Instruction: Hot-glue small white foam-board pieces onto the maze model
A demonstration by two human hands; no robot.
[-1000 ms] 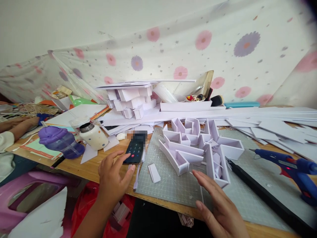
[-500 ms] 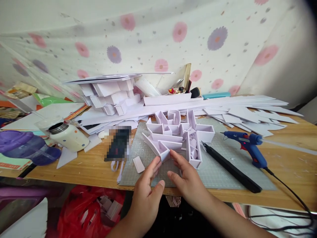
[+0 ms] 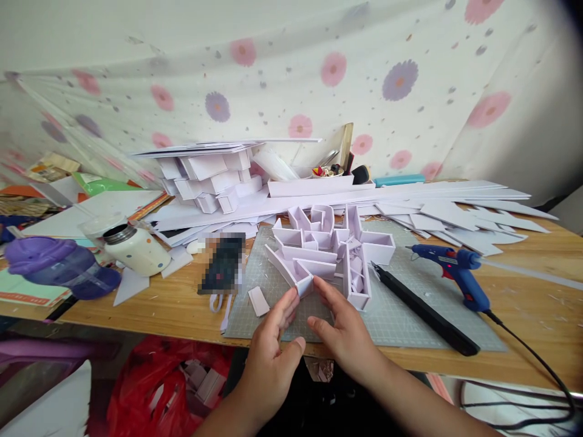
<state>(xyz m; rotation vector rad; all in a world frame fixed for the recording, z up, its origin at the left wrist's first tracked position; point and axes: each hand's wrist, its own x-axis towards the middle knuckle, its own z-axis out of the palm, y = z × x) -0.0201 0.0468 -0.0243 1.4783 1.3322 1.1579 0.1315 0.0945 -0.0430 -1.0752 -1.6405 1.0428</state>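
A white foam-board model (image 3: 314, 254) made of open-topped, angled compartments stands on the grey cutting mat (image 3: 392, 331). My left hand (image 3: 276, 355) has its fingers stretched forward, the tips at the left end of the model's small front panel (image 3: 304, 286). At that panel's right end are the fingertips of my right hand (image 3: 344, 337), with its thumb apart and pointing left. Neither hand is wrapped round anything. A loose white board piece (image 3: 259, 301) lies left of my left hand. Right of the model rests a black utility knife (image 3: 423, 309), its tip near the compartments.
A blue hot glue gun (image 3: 449, 264) with a red light lies at right, its cable trailing off the table. Board offcuts (image 3: 460, 218) and stacked boxes (image 3: 209, 176) stand behind. At left are a phone (image 3: 223, 261), a dotted bottle (image 3: 136, 249) and a purple bottle (image 3: 59, 267). Below hangs a red bag (image 3: 136, 388).
The view has shifted slightly, moving the tabletop things at left a little rightward. Both hands keep nearly the same place and pose at the model's front panel.
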